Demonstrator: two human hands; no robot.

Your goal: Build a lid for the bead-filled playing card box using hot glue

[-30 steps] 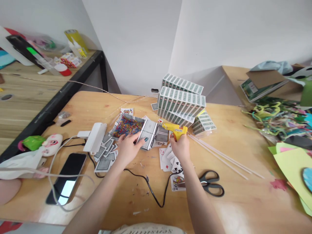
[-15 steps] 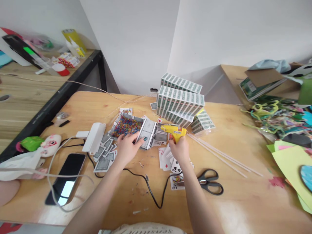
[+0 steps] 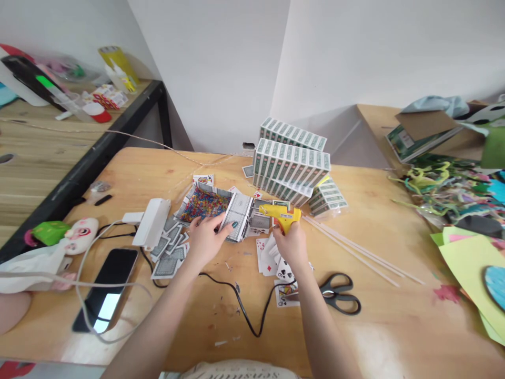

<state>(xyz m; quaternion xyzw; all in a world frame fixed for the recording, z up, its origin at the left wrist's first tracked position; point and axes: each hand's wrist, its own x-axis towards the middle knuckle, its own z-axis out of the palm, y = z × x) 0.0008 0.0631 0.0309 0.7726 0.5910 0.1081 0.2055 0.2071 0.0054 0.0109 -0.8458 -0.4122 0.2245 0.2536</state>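
Note:
A yellow glue gun [image 3: 281, 213] is gripped in my right hand [image 3: 291, 242], its nozzle pointing left. The nozzle is close to the edge of a playing-card structure [image 3: 239, 210], made of grey-backed cards. My left hand [image 3: 209, 237] holds this structure, thumb on its front face and fingers partly hidden behind it. Joined to or touching it on the left is an open card-walled tray [image 3: 179, 215] filled with small colourful bits. Loose playing cards [image 3: 169, 263] lie left of my left hand, and more face-up cards [image 3: 265, 258] lie beneath my right wrist.
Stacked card boxes [image 3: 292, 168] stand behind the glue gun. Clear glue sticks [image 3: 355, 250] and black scissors [image 3: 341, 295] lie to the right. A black cord [image 3: 252, 330] loops in front. On the left are a phone [image 3: 106, 289] and a white power strip [image 3: 153, 223].
Almost nothing differs. The glue gun has dipped very slightly at the nozzle, while my left hand keeps its hold on the card structure.

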